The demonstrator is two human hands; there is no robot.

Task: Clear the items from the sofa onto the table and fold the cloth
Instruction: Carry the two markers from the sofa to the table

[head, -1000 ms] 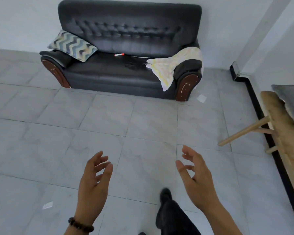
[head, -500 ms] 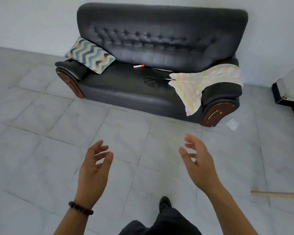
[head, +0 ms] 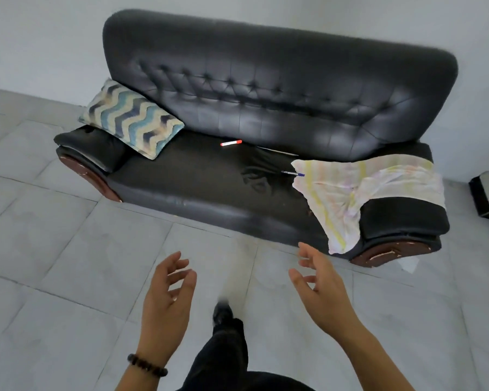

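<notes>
Against the pale wall stands the black tufted sofa (head: 266, 114), the landmark for all that follows, on a floor of grey tiles (head: 76, 249). Over the sofa's right armrest and the right end of its seat hangs the pale striped cloth (head: 359, 187), one corner drooping down the sofa's front. At the sofa's left end a zigzag-patterned cushion (head: 132, 117) leans against the backrest and left armrest. In front of the sofa, above the tiles, the person's left hand (head: 167, 297) and right hand (head: 319, 286) are raised, palms turned toward each other, fingers loosely spread and curled, neither holding anything; a dark bead bracelet (head: 146, 365) circles the left wrist. Between the hands a dark-trousered leg and shoe (head: 223, 314) point toward the sofa. On the sofa seat near the backrest lies a red-and-white marker (head: 231, 143); a thin blue-tipped pen (head: 292, 173) lies at the cloth's left edge. A paper scrap (head: 410, 263) lies by the sofa's right foot.
</notes>
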